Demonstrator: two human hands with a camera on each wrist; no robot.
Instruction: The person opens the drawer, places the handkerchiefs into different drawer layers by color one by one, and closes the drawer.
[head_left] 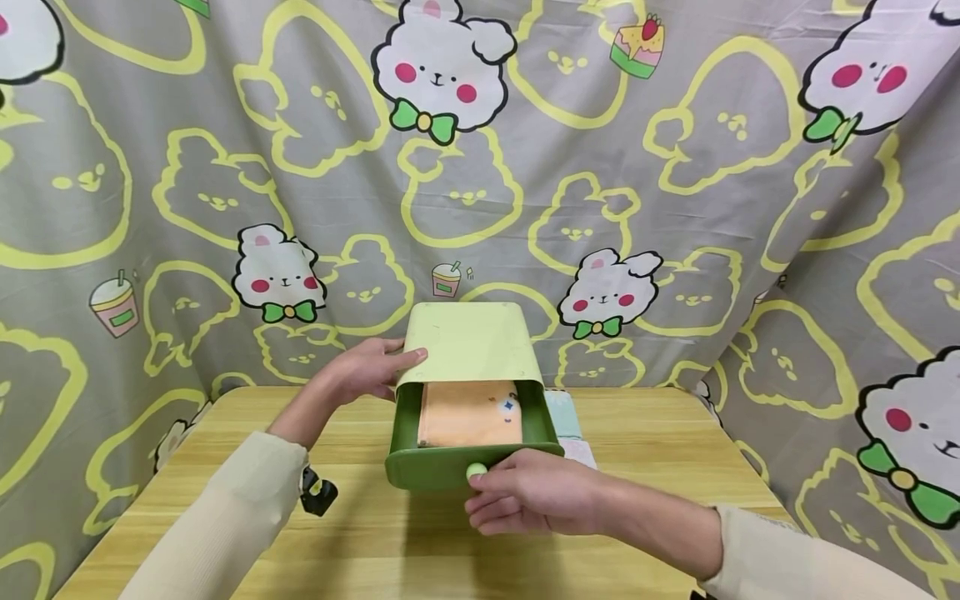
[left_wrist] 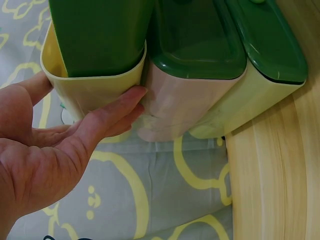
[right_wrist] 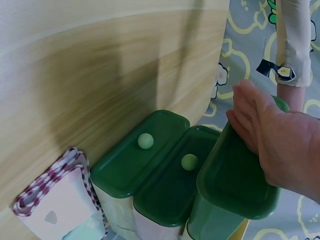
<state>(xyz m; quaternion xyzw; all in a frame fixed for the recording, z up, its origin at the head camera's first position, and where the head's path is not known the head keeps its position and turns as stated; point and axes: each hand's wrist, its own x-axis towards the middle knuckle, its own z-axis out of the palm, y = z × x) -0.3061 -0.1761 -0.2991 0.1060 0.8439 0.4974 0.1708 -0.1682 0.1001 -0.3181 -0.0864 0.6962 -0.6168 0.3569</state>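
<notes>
The top drawer [head_left: 427,469] of a pale yellow-green drawer unit [head_left: 472,337] is pulled out, showing a folded peach cloth [head_left: 471,417] inside. My left hand [head_left: 371,367] rests against the unit's upper left side, thumb on its top and fairly straight fingers along the side wall. With thumb and fingers, my right hand [head_left: 536,492] pinches the round light green knob [head_left: 476,472] on the drawer front. In the right wrist view, that hand covers the knob. Two lower drawers, one in a pinkish casing [left_wrist: 185,95], sit closed beneath.
Folded cloths [head_left: 566,417] lie on the wooden table [head_left: 645,442] just right of the unit; one has a red-and-white checked edge [right_wrist: 47,180]. A patterned grey curtain [head_left: 465,200] hangs close behind the unit and along both sides.
</notes>
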